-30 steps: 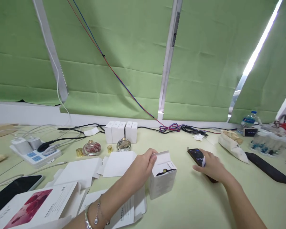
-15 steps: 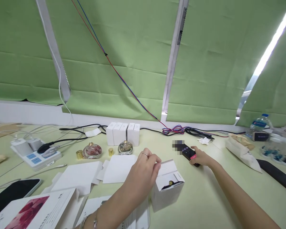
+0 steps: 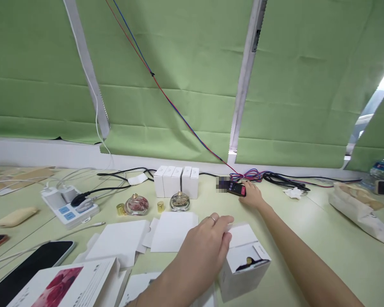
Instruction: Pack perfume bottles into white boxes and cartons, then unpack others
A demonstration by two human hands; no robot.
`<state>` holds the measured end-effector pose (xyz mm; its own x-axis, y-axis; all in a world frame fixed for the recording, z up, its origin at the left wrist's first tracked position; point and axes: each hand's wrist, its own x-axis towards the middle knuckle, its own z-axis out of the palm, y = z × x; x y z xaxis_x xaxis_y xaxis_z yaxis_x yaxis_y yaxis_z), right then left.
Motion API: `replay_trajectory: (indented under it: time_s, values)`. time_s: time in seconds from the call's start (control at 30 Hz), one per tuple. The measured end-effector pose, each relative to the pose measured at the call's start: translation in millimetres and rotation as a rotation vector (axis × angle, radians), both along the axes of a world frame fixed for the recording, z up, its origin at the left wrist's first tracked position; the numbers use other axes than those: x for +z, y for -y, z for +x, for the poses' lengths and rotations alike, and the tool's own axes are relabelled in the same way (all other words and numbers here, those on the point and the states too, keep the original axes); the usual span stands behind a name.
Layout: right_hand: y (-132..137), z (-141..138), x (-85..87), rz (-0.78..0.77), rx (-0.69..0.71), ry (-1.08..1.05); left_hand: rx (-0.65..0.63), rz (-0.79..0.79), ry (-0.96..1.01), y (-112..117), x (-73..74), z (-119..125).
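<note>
My left hand (image 3: 202, 249) is closed at the raised flap of a white carton (image 3: 243, 277), its thumb and fingers pinched at the flap's left edge. The carton stands upright with its top open, and something dark with a small gold part shows inside. Farther back, my right hand (image 3: 251, 195) grips the right end of a dark phone (image 3: 234, 188) whose lit screen shows digits and a red patch. The phone lies close to the table near the cable bundle; part of it is blurred out. White unfolded card pieces (image 3: 174, 232) lie left of my left hand.
Two glass perfume bottles (image 3: 137, 205) with gold caps (image 3: 160, 207) stand before a row of small white boxes (image 3: 176, 183). A power strip (image 3: 72, 215), a black phone (image 3: 32, 268) and a printed box (image 3: 60, 283) lie left. Coiled cables (image 3: 281, 181) and a cloth bag (image 3: 358, 209) are right.
My right hand has moved the phone farther back and left, turning it more sideways. My left hand stays at the carton's flap. The whole view has shifted slightly left.
</note>
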<state>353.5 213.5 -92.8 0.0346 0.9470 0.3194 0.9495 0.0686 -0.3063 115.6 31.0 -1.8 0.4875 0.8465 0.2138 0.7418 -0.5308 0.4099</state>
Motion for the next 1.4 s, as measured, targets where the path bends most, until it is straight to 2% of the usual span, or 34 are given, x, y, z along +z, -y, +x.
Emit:
replay_trajectory:
  time_s: [0.13,0.2,0.37,0.43,0.53,0.63,0.77,0.9,0.97,1.07,1.17,1.4]
  values:
    - [42,-12,9.3,0.138,0.071,-0.207,-0.136,0.031,-0.054,12,9.0,-1]
    - [72,-15,17.9,0.159,0.148,-0.316,-0.209,0.037,-0.110,17,11.4,-1]
    - [150,-29,40.2,0.240,0.327,-0.512,-0.291,0.103,-0.186,16,11.0,-3]
    - [174,-35,49.4,0.247,0.550,-0.496,-0.336,0.100,-0.144,12,10.9,-5]
    - [195,-39,61.2,0.103,0.625,-0.360,-0.387,0.037,-0.079,6,10.9,-11]
    - [203,-37,67.0,0.005,0.632,-0.277,-0.385,-0.029,-0.050,1,9.7,-16]
    - [205,-30,66.7,0.043,0.669,-0.247,-0.359,-0.041,-0.026,-3,9.5,-21]
    - [204,-22,62.4,0.083,0.647,-0.311,-0.357,0.062,-0.064,-3,13.8,-21]
    - [202,-19,60.4,0.037,0.638,-0.357,-0.340,0.091,-0.092,-1,14.8,-18]
    - [200,-17,59.8,-0.075,0.629,-0.417,-0.275,0.082,-0.081,0,12.5,-12]
    - [201,-19,62.0,-0.092,0.656,-0.434,-0.235,0.048,-0.020,-1,9.0,-5]
    - [204,-20,66.5,-0.134,0.683,-0.335,-0.388,0.114,-0.141,-3,15.1,-2]
